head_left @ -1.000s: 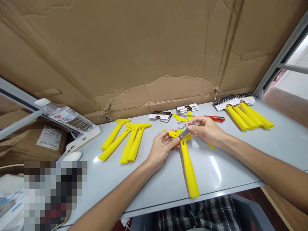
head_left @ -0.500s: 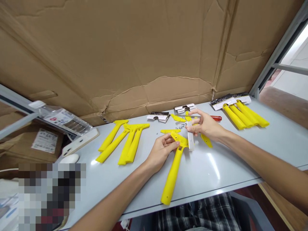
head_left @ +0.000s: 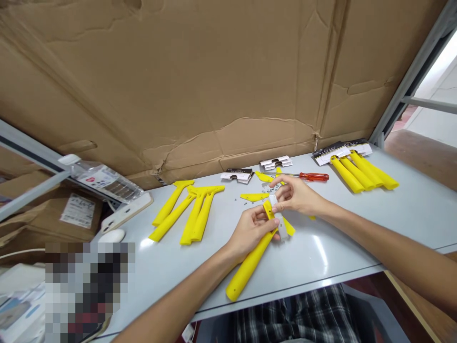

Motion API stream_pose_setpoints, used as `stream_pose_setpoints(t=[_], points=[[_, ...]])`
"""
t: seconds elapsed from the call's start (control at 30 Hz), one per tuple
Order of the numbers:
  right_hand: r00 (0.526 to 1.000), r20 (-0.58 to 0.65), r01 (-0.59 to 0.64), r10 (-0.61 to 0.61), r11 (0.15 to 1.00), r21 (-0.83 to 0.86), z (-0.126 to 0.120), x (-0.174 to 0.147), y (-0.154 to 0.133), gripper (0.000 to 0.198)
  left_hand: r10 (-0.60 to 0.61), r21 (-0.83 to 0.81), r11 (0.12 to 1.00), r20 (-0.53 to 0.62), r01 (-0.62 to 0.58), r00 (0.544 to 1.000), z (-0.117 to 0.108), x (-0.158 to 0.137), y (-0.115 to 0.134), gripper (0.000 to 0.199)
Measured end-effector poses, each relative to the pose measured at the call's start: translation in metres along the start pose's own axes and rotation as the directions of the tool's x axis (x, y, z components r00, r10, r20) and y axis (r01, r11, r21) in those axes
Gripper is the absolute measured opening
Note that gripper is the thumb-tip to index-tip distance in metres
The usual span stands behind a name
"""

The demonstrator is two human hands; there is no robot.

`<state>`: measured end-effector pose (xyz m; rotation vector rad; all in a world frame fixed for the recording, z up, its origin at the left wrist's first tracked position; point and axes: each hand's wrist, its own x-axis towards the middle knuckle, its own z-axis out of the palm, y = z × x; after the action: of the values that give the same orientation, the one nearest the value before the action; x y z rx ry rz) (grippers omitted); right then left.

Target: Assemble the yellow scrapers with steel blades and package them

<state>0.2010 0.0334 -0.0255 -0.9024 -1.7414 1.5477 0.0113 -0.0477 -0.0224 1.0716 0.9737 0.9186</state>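
Note:
My left hand (head_left: 246,234) is closed around the neck of a yellow scraper handle (head_left: 246,274), whose long grip slants toward the table's front edge. A flat metal blade (head_left: 281,224) lies against the handle's wide head. My right hand (head_left: 298,194) pinches the blade's upper end between thumb and fingers. Just behind the hands are a loose yellow cover plate (head_left: 254,196) and several small screws (head_left: 268,191). A red-handled screwdriver (head_left: 313,177) lies beyond my right hand, its shaft pointing left near more yellow plates (head_left: 263,176).
Several yellow handles (head_left: 202,214) lie at left; others with header cards (head_left: 332,153) lie at right. Folded cards (head_left: 237,175) sit by the cardboard wall (head_left: 214,71). A plastic bottle (head_left: 110,181), white power strip (head_left: 126,212) and white mouse (head_left: 112,236) are at far left.
The handle has turned so its head faces the right hand and its grip end swung left. The blade now lies against the head, and the right hand has moved slightly down.

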Motion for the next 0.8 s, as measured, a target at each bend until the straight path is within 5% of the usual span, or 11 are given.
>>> stream_pose_setpoints(t=[0.17,0.4,0.63,0.8], points=[[1.0,-0.013,0.004,-0.004,1.0,0.005,0.006,0.002,0.006,0.056,0.014,0.005,1.0,-0.063,-0.013,0.998,-0.002,0.003,-0.001,0.041],[1.0,0.018,-0.013,0.019,0.947,-0.321,0.003,0.0,0.006,0.042,0.075,-0.107,0.987,-0.345,-0.118,0.936,-0.012,0.012,-0.002,0.047],[0.982,0.13,-0.112,0.136,0.979,-0.171,0.006,-0.002,-0.001,0.04,0.071,-0.095,0.99,-0.323,-0.107,0.944,-0.013,0.012,-0.001,0.049],[0.995,0.028,-0.095,0.1,0.985,-0.147,-0.001,-0.001,-0.005,0.033,0.105,-0.084,0.987,-0.306,-0.137,0.946,-0.016,0.012,-0.001,0.048]])
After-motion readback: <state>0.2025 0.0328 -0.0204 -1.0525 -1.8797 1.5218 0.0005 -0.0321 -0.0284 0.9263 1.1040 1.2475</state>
